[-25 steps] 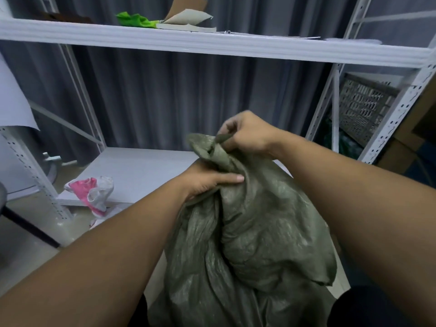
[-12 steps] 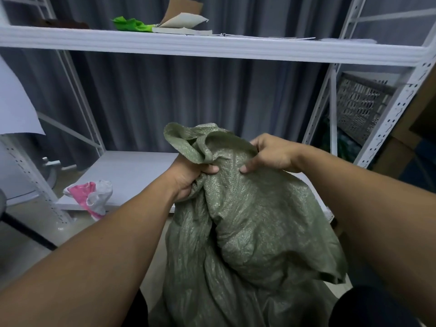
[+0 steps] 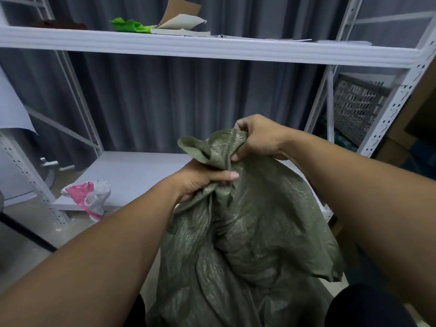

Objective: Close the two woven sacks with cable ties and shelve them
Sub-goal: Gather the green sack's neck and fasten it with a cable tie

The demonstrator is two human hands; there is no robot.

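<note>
An olive-green woven sack stands upright in front of me, full and crumpled, its mouth bunched together at the top. My left hand is clenched around the gathered neck just below the loose top. My right hand pinches the top edge of the fabric from the right, slightly higher. No cable tie is visible on the neck or in either hand. A second sack is not in view.
A white metal rack stands behind the sack: its lower shelf and upper shelf with a green cloth and papers. A pink and white bag lies at the lower shelf's left corner. A grey crate sits right.
My right hand has risen from the sack's side and gripped the top edge. My left hand has moved right and tightened around the neck, bunching the mouth narrower.
</note>
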